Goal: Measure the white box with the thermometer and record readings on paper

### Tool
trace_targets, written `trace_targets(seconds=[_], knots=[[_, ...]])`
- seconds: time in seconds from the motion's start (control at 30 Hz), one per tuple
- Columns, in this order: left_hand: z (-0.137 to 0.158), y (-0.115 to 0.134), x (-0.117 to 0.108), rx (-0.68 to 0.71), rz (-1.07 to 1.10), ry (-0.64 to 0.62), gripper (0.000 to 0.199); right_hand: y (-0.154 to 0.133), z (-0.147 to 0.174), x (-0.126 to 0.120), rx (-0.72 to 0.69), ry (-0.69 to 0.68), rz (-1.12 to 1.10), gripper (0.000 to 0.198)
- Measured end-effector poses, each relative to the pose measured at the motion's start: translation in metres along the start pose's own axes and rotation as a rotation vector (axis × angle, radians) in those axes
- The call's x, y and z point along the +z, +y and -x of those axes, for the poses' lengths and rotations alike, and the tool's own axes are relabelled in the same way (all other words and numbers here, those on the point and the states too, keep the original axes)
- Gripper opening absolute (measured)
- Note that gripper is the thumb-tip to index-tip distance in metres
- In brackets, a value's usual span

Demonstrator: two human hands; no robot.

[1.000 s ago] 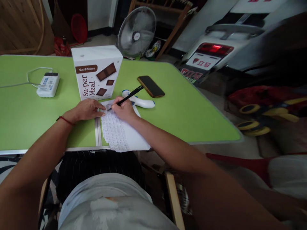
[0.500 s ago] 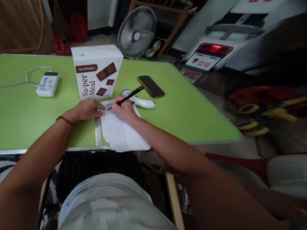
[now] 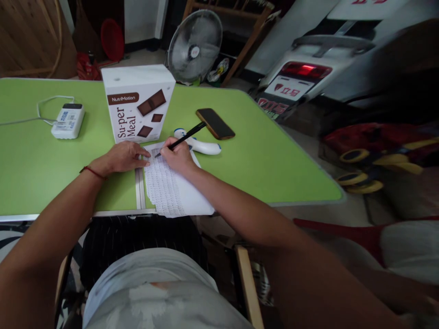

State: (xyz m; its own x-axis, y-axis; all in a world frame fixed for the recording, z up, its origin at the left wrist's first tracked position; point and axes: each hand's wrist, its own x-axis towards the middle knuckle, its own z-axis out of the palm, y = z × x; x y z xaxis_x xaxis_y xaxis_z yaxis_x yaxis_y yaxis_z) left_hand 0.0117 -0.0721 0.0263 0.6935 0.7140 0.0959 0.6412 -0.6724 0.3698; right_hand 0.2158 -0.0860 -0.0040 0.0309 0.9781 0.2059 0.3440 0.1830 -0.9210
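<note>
Sheets of white paper (image 3: 164, 187) covered in rows of handwriting lie at the near edge of the green table (image 3: 267, 169). My right hand (image 3: 177, 156) is closed round a black pen (image 3: 187, 135), whose tip is at the upper part of the writing. My left hand (image 3: 125, 156) rests on the table, thumb and forefinger apart, with fingertips on the paper's left edge. Just behind the hands stands a white NutriMotion box (image 3: 139, 105). A white handheld device with blue trim (image 3: 206, 147) lies beyond my right hand, partly hidden by it.
A phone (image 3: 216, 123) lies behind the white device. To the left is a white power adapter (image 3: 68, 121) with a cable. Past the table stand a fan (image 3: 195, 48) and a scooter (image 3: 305, 68). Part of another person (image 3: 409, 246) shows at the lower right.
The pen tip has shifted very slightly to the right along the paper. My left hand stays in place, and the objects on the table have not moved.
</note>
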Motion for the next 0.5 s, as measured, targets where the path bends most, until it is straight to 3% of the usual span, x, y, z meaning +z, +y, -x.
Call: trace_targets(seconds=[0.5], knots=[[-0.0002,0.0016,-0.0009,0.007,-0.002,0.004,0.035,0.0002,-0.0001,-0.0002,-0.019,-0.008,0.042,0.026]])
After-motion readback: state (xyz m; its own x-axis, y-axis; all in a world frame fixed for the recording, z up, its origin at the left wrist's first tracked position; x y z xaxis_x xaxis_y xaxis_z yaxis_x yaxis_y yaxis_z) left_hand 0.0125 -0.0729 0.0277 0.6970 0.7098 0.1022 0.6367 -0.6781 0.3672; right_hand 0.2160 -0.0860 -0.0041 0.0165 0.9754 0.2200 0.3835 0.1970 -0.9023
